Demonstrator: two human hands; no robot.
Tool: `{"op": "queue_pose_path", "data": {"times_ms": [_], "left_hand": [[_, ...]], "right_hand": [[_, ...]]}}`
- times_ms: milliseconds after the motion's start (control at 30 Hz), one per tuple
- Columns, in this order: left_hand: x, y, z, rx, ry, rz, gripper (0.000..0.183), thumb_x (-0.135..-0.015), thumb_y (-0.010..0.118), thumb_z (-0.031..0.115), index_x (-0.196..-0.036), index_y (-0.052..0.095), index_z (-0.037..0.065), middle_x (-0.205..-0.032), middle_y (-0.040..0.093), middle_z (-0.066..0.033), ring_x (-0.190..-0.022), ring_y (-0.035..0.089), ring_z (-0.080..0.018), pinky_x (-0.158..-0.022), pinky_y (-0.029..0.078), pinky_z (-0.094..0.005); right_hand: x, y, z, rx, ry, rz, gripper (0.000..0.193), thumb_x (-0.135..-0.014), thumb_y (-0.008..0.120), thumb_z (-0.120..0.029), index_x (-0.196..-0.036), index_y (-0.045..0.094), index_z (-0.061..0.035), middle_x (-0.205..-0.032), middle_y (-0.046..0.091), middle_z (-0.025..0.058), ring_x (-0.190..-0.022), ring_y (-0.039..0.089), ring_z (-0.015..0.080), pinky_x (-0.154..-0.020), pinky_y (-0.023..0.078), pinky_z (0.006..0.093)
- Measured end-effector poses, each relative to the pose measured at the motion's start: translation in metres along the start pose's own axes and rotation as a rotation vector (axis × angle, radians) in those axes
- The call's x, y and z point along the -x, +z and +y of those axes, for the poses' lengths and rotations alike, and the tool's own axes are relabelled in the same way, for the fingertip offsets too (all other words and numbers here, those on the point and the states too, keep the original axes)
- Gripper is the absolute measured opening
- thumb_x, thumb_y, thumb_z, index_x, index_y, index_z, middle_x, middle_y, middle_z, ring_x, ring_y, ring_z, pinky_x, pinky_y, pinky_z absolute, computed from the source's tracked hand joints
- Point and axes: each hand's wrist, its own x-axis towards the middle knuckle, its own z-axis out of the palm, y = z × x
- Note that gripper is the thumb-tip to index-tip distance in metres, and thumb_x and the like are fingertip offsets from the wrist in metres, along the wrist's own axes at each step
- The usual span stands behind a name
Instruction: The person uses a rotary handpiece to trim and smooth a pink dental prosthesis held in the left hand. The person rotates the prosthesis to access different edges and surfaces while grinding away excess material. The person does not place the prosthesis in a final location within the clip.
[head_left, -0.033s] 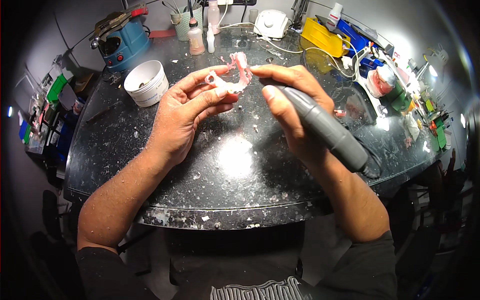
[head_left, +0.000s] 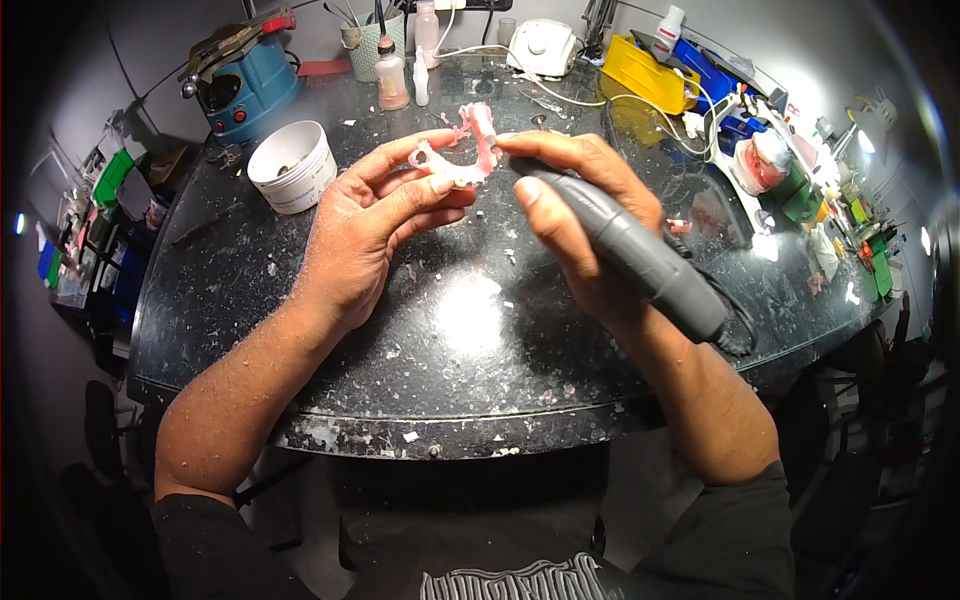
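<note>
The left hand [head_left: 355, 225] pinched the curved pink piece [head_left: 483, 125] in its fingers while the right hand [head_left: 583, 250] gripped the grey handpiece [head_left: 645, 250], so light, braced contact seemed wisest.

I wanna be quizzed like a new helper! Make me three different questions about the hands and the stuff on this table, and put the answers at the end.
1. What is in the right hand?
A) a wooden ruler
B) a thick grey tool
C) a green cup

2. True or false: the white tub stands to the left of the left hand.

3. Fill in the missing colour: the left hand holds a curved piece that is white and ____.

Key:
1. B
2. True
3. pink
</note>
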Motion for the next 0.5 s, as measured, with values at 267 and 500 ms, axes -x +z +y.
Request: {"op": "queue_pose_path", "data": {"times_ms": [267, 500], "left_hand": [[-0.001, -0.003, 0.001, -0.032, -0.025, 0.014, 0.042, -0.096, 0.065, 0.015, -0.134, 0.056, -0.001, -0.111, 0.07, -0.0131, -0.104, 0.069, -0.02, -0.097, 0.054, -0.0338], [-0.001, -0.004, 0.002, -0.013, -0.026, 0.018, 0.04, -0.096, 0.066, 0.015, -0.13, 0.056, -0.003, -0.11, 0.07, -0.0144, -0.103, 0.069, -0.02, -0.098, 0.054, -0.0331]], "right_hand": [[0.008, 0.011, 0.009, -0.083, 0.048, -0.01, 0.026, -0.083, 0.075, -0.014, -0.104, 0.067, -0.0027, -0.093, 0.068, 0.0095, -0.09, 0.069, 0.0188, -0.083, 0.055, 0.031], [0.007, 0.01, 0.012, -0.093, 0.002, -0.019, 0.025, -0.082, 0.074, -0.013, -0.104, 0.067, -0.0027, -0.092, 0.068, 0.0096, -0.088, 0.069, 0.0188, -0.081, 0.055, 0.0312]]}}
